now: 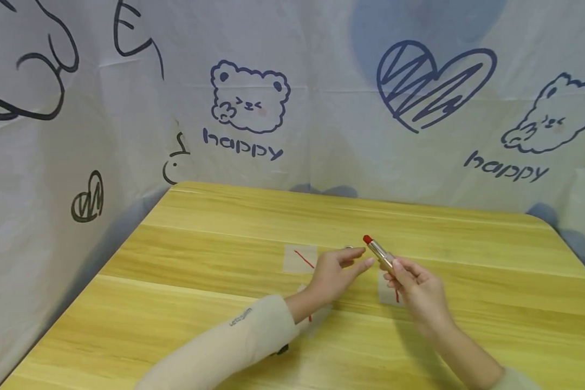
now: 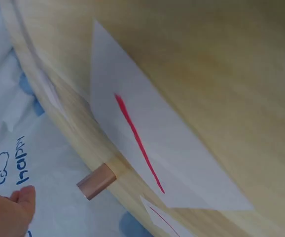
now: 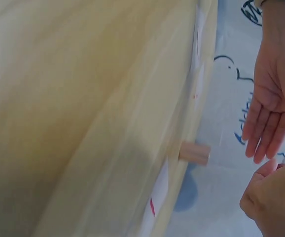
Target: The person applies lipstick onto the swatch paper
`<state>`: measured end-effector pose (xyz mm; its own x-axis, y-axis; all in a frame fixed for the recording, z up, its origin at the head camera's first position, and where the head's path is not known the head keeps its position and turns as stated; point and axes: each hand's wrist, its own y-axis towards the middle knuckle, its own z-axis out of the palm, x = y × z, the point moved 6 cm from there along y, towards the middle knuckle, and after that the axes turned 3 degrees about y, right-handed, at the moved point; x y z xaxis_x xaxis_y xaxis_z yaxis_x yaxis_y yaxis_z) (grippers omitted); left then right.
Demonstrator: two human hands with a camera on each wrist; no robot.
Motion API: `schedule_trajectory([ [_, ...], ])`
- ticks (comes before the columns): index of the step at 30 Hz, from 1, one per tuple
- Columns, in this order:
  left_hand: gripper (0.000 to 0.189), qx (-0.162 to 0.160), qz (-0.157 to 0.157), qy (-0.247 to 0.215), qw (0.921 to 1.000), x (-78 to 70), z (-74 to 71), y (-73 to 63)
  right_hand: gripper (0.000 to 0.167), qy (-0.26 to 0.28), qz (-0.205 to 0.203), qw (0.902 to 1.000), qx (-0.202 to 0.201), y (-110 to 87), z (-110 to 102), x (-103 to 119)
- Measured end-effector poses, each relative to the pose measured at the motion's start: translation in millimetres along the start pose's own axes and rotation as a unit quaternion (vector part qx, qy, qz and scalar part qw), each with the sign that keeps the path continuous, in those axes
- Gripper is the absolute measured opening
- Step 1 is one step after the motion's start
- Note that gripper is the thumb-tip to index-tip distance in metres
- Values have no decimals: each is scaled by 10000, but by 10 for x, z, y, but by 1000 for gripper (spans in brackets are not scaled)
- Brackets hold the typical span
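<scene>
An uncapped lipstick [image 1: 380, 253] with a red tip is held in my right hand [image 1: 421, 290], pinched by the thumb and fingers around its lower tube. It tilts up and to the left over the table. My left hand [image 1: 333, 273] reaches toward the lipstick with its fingers extended, the fingertips just left of it and nothing in the grasp. In the right wrist view the left palm [image 3: 275, 94] shows, its fingers straight. A rose-gold lipstick cap [image 2: 97, 181] stands on the table, mostly hidden behind the left hand in the head view.
White papers with red strokes lie on the wooden table [image 1: 175, 260]: one left of the left hand [image 1: 297, 260], one below the right hand [image 1: 389, 292], another partly under the left forearm [image 1: 317, 319]. A small dark object [image 1: 281, 350] peeks out beneath the left sleeve. Printed cloth hangs behind.
</scene>
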<state>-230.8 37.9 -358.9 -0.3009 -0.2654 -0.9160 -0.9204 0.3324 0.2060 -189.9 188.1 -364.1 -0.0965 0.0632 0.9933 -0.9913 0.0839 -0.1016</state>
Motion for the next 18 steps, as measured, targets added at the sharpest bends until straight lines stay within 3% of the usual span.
schedule_trajectory([
  [2, 39, -198, -153, -287, 9993, 5, -32, -29, 40, -24, 131, 9999, 69, -20, 46, -27],
  [6, 35, -430, -416, -772, 9952, 21, -82, -92, 38, 209, 280, 9992, 202, -56, 141, -74],
  [12, 32, -710, -796, -930, 9899, 71, -114, -139, 20, 622, 404, 9970, 238, -98, 293, -147],
  [18, 30, -991, -1167, -1043, 9827, 145, -140, -183, 22, 743, 409, 9960, 292, -140, 407, -214],
])
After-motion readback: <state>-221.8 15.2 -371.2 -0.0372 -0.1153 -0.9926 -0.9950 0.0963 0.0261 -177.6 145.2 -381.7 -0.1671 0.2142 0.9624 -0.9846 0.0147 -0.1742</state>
